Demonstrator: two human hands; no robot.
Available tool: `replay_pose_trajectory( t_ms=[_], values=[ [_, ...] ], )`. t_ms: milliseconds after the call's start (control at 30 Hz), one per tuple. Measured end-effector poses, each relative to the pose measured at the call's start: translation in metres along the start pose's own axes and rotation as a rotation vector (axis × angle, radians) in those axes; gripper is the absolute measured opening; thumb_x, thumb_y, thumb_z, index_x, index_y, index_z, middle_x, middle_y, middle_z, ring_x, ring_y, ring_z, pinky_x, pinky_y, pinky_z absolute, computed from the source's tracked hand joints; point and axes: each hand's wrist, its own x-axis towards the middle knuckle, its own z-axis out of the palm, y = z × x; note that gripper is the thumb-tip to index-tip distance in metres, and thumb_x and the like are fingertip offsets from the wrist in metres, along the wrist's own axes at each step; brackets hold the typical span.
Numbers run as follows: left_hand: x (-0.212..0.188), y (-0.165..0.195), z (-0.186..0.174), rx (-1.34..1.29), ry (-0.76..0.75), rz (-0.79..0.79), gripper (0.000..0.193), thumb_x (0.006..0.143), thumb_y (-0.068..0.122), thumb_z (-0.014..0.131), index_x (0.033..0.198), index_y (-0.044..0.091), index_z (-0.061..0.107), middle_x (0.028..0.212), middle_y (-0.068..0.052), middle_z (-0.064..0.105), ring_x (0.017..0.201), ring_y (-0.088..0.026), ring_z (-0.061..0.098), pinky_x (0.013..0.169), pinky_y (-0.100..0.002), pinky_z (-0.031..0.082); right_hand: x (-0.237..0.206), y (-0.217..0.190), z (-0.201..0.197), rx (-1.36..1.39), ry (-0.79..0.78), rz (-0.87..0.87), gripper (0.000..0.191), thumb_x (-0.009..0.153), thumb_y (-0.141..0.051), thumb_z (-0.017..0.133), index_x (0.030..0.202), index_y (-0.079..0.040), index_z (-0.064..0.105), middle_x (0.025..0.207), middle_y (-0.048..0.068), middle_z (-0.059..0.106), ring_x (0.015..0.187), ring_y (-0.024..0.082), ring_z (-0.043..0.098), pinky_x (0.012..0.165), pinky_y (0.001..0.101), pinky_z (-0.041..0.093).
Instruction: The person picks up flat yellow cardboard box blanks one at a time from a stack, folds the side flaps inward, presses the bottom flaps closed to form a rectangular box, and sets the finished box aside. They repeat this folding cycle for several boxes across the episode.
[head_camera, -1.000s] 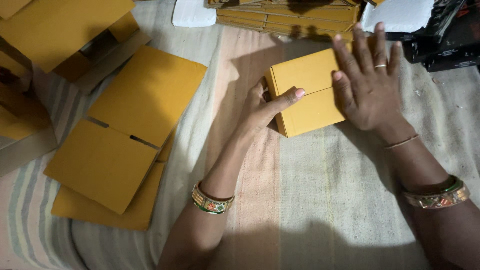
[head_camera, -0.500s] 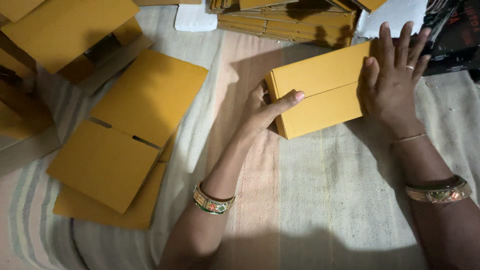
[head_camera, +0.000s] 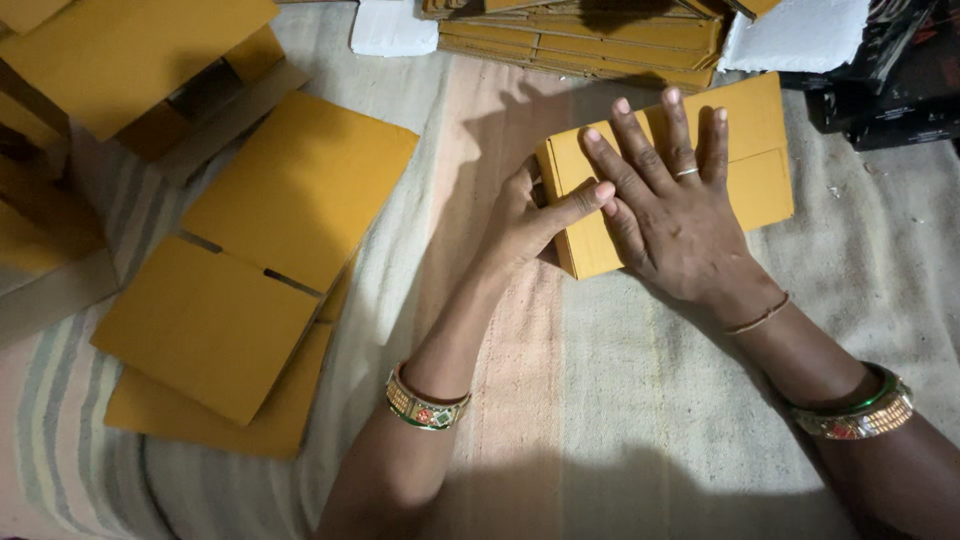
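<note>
Yellow box (head_camera: 760, 160): folded cardboard, lies flat on the striped cloth (head_camera: 620, 400), under and between both hands.
Right hand (head_camera: 680, 215): palm down on the box top, fingers spread wide and pressing flat; ring on one finger, thin bracelet and bangle at the wrist.
Left hand (head_camera: 530, 215): cupped against the box's left end, thumb laid along the top edge, touching the right hand's thumb.
Flat yellow cardboard sheets (head_camera: 250, 270): overlapping pile, well to the left of the left hand.
Stack of flattened cardboard (head_camera: 590, 35): beyond the fingertips, just past the box.
White pieces (head_camera: 395, 25): beside that stack.
</note>
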Motion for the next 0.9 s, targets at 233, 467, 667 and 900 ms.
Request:
replay_pose_trajectory(
  t_ms=[233,467,667,900],
  values=[
    [0.003,-0.008,-0.002,0.067,0.024,-0.056,0.096,0.067,0.060,0.083,0.135,-0.002,0.054,0.115,-0.021,0.074,0.106,-0.028,0.077,0.086,-0.036,0.067,-0.001,0.010,0.004,-0.055,-0.029,0.036,0.062,0.111,-0.040,0.016,0.169,-0.019,0.022,0.175,0.009,0.009,0.156,0.025,-0.010,0.124,0.0525,-0.014],
    [0.003,-0.006,-0.001,0.053,0.042,-0.066,0.095,0.065,0.059,0.086,0.133,-0.002,0.058,0.116,-0.021,0.075,0.110,-0.029,0.076,0.092,-0.039,0.064,-0.001,0.038,0.011,-0.177,-0.009,0.131,0.065,0.114,-0.041,0.014,0.174,-0.017,0.021,0.177,0.010,0.004,0.158,0.025,-0.011,0.124,0.0493,-0.016],
    [0.002,-0.003,0.001,0.042,0.052,-0.074,0.094,0.066,0.057,0.086,0.132,-0.003,0.058,0.116,-0.020,0.075,0.110,-0.028,0.075,0.093,-0.040,0.063,-0.005,0.058,0.011,-0.075,0.019,0.266,0.067,0.111,-0.043,0.014,0.171,-0.016,0.020,0.177,0.011,0.005,0.158,0.032,-0.006,0.122,0.0534,-0.014],
    [0.006,-0.008,0.002,-0.008,0.032,-0.022,0.098,0.066,0.060,0.087,0.132,-0.005,0.055,0.116,-0.023,0.073,0.111,-0.031,0.075,0.092,-0.041,0.065,-0.011,0.087,0.004,0.053,0.097,0.387,0.070,0.109,-0.049,0.013,0.168,-0.012,0.021,0.174,0.020,0.008,0.157,0.043,-0.008,0.121,0.0657,-0.010]
  ],
)
